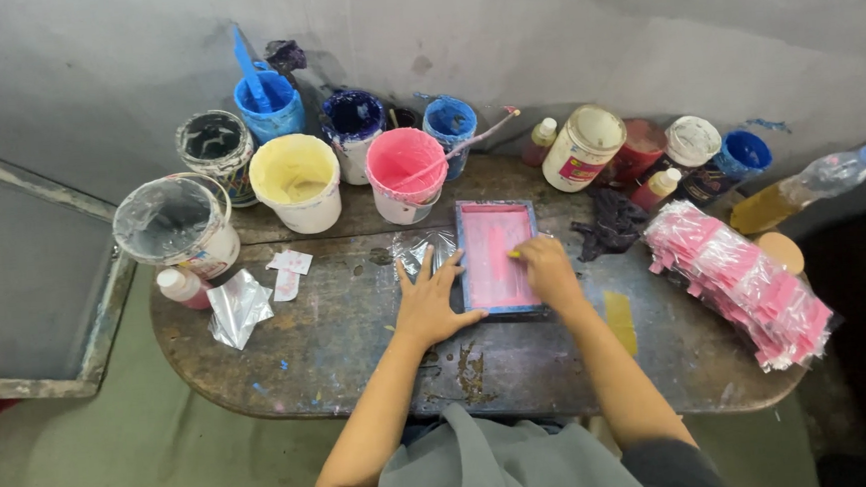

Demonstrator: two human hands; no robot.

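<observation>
Hands: left [432, 304] flat beside one pink frame [495, 256], right [547, 270] on it.

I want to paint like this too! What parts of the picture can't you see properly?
- Yellow thing under the right hand: the fingers cover it, so its kind is unclear, head view.
- Pink frame: its right edge is hidden by that hand.
- Clear plastic sheet: partly under the left hand.
- Black pot: mostly hidden behind the pink bucket.
- Table: its near edge is hidden by the person's grey clothing.
</observation>
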